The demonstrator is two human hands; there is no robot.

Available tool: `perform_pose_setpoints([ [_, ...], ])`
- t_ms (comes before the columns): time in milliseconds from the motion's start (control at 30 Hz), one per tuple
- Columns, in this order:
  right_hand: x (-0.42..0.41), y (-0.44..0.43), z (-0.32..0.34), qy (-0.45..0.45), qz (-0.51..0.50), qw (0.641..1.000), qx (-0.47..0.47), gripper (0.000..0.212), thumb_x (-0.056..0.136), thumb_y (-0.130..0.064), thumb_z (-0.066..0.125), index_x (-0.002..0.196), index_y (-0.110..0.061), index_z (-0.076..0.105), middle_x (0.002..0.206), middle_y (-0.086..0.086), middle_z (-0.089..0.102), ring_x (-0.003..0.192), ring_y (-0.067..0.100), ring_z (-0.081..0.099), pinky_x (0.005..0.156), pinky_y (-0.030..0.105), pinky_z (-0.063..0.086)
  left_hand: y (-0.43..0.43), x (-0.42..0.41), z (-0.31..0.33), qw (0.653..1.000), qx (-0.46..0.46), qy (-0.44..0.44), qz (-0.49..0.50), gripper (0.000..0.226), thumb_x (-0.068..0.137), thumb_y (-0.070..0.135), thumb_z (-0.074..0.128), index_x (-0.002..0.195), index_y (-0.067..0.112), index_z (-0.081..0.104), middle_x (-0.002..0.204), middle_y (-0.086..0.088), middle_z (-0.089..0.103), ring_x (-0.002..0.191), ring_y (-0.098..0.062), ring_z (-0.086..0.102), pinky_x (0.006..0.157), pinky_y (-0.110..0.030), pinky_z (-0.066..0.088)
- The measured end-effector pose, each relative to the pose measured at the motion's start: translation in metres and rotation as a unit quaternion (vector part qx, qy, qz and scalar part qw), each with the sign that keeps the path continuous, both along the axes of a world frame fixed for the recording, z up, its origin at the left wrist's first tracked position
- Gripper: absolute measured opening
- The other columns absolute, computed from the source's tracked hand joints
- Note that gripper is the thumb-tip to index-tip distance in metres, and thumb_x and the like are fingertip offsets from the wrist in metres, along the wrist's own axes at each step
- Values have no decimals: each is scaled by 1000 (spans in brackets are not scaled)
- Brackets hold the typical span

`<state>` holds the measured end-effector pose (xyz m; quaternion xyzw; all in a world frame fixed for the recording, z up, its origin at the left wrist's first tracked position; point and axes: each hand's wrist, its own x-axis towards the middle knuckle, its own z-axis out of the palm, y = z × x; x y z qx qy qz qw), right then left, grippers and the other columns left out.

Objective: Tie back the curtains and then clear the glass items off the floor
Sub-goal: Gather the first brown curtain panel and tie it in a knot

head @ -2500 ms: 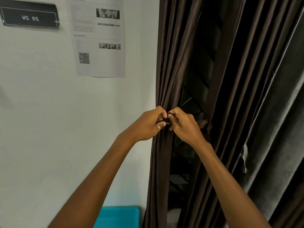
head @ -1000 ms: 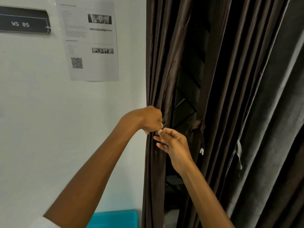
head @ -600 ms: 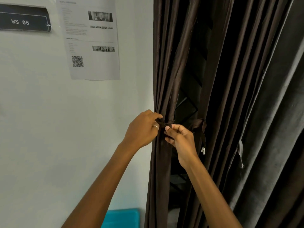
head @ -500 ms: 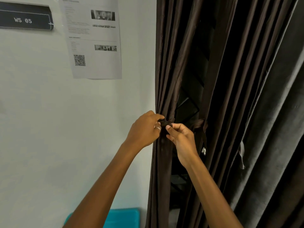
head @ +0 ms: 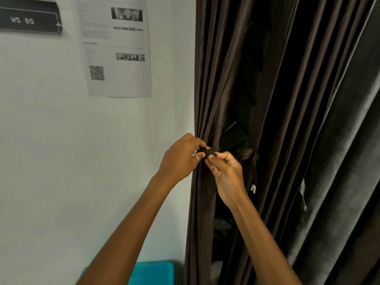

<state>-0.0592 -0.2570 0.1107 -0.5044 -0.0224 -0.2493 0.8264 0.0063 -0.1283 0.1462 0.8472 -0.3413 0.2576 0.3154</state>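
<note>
Brown pleated satin curtain [head: 207,79] hangs bunched; at its left edge the left hand [head: 181,159] and right hand [head: 228,173] both pinch a thin dark fabric tie strip [head: 212,150], apparently looped round those folds.

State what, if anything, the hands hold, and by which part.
Both pinch the dark tie-back strip at the curtain's edge: left hand its left part, right hand its right end.
</note>
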Motion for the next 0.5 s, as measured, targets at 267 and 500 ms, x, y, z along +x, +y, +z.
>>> perform_pose_setpoints([
  [267, 1, 1, 0, -27, -6, 999, 21, 23, 94, 11, 57, 84, -7, 67, 93, 7, 74, 97, 22, 73, 91, 32, 57, -3, 7, 3, 999, 40, 2, -20, 35, 97, 29, 64, 131, 24, 65, 112, 3, 63, 93, -12, 60, 81, -27, 53],
  [500, 2, -2, 2, -19, -42, 999, -29, 17, 93, 5, 65, 82, -7, 66, 90, 10, 72, 94, 24, 73, 90, 35, 57, 0, 10, 8, 999, 28, 23, -27, 20, 88, 27, 75, 107, 21, 72, 90, 11, 61, 77, -7, 59, 72, -22, 52],
])
